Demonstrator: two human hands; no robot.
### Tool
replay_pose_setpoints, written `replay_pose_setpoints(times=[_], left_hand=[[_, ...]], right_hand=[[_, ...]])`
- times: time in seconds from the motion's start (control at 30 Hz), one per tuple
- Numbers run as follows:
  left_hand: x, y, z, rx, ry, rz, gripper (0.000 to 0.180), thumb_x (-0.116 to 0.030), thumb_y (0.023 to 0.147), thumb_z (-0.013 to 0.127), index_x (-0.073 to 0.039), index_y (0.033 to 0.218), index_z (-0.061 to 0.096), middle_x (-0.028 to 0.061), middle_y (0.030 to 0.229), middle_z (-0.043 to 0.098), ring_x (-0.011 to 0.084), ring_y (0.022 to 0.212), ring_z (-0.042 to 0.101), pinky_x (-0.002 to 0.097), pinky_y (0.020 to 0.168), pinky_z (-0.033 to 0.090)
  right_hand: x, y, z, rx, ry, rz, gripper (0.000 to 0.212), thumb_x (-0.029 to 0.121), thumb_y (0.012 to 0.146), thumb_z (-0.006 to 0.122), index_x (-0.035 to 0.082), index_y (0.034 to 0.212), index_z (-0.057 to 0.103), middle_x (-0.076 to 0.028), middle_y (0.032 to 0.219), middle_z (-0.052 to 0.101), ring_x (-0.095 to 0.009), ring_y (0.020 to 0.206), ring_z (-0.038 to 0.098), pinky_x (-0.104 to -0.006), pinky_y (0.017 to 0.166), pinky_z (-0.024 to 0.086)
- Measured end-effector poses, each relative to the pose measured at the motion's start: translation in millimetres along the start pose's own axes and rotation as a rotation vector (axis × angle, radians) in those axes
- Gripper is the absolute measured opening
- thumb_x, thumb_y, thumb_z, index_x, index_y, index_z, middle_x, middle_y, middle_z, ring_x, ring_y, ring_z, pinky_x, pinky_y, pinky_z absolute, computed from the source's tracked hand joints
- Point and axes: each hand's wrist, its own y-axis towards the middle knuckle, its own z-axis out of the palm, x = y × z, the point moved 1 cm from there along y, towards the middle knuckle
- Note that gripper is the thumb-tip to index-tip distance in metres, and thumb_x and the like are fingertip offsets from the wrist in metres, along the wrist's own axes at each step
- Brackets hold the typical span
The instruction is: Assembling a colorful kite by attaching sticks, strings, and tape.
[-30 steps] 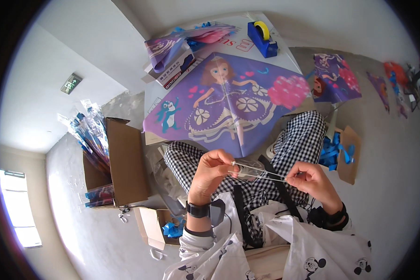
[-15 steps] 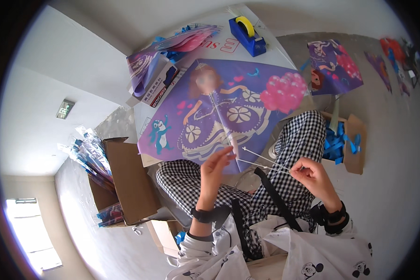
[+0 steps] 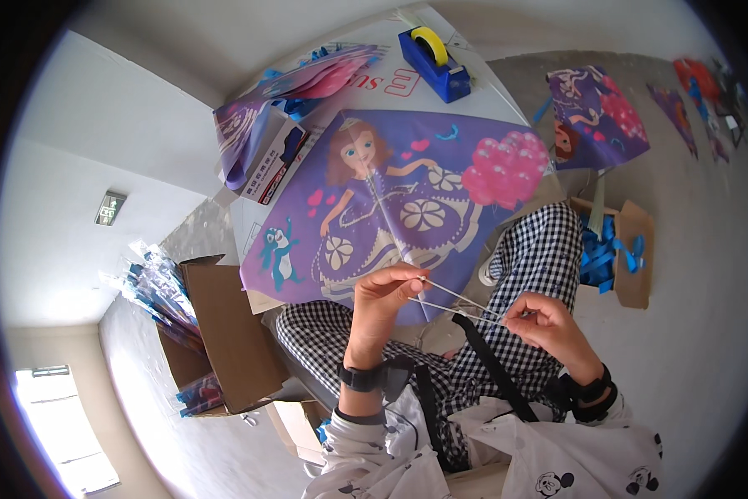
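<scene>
Half a second on, the left hand [image 3: 380, 301] has met the end of the white cord [image 3: 461, 297] it stood just apart from, pinching it between thumb and fingertips. Across the lap, the right hand [image 3: 548, 327] has the other end nipped tight, so two strands stretch between them over the near tip of the purple printed sheet [image 3: 424, 179]. Far beyond sits a blue tape dispenser [image 3: 453, 83]; right, blue strips [image 3: 594, 262] fill an open box [image 3: 637, 287].

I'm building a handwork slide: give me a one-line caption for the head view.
Left hand and right hand hold a thin white cord near a purple printed sheet.
</scene>
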Motion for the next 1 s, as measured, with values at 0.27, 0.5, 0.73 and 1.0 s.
replay_pose_setpoints(times=[0.27,0.5,0.73,1.0], left_hand=[[-16,12,-2,0.075,0.1,-0.063,0.017,0.009,0.078,0.068,0.001,0.092,0.072,0.0083,0.09,0.068,0.0136,0.083,0.063,0.0258,0.08,0.051],[-4,48,23,-0.179,0.124,-0.06,0.026,0.006,0.085,0.062,0.004,0.11,0.066,0.01,0.105,0.067,0.016,0.099,0.063,0.0271,0.084,0.05],[-3,91,-11,-0.322,-0.074,0.006,0.024,-0.008,0.094,0.057,0.003,0.115,0.06,0.0103,0.107,0.066,0.0169,0.093,0.066,0.0276,0.081,0.053],[18,141,-82,-0.521,-0.081,-0.102,0.02,-0.016,0.095,0.06,0.0,0.105,0.066,0.0066,0.092,0.069,0.0119,0.079,0.066,0.0229,0.069,0.053]], right_hand=[[28,28,-6,0.076,-0.209,-0.13,0.011,0.009,0.091,0.064,-0.001,0.09,0.06,-0.001,0.081,0.061,-0.004,0.067,0.053,-0.0189,0.059,0.045],[67,107,13,0.045,-0.394,-0.32,0.013,0.013,0.09,0.064,0.001,0.09,0.059,-0.002,0.075,0.06,-0.006,0.064,0.053,-0.022,0.055,0.043],[80,209,26,-0.062,-0.627,-0.688,0.009,0.009,0.087,0.063,0.002,0.088,0.057,-0.01,0.079,0.063,-0.023,0.064,0.061,-0.0343,0.056,0.045],[62,269,-11,-0.112,-0.477,-0.62,0.011,0.013,0.088,0.061,0.003,0.088,0.056,-0.009,0.074,0.061,-0.027,0.067,0.06,-0.0375,0.058,0.045]])
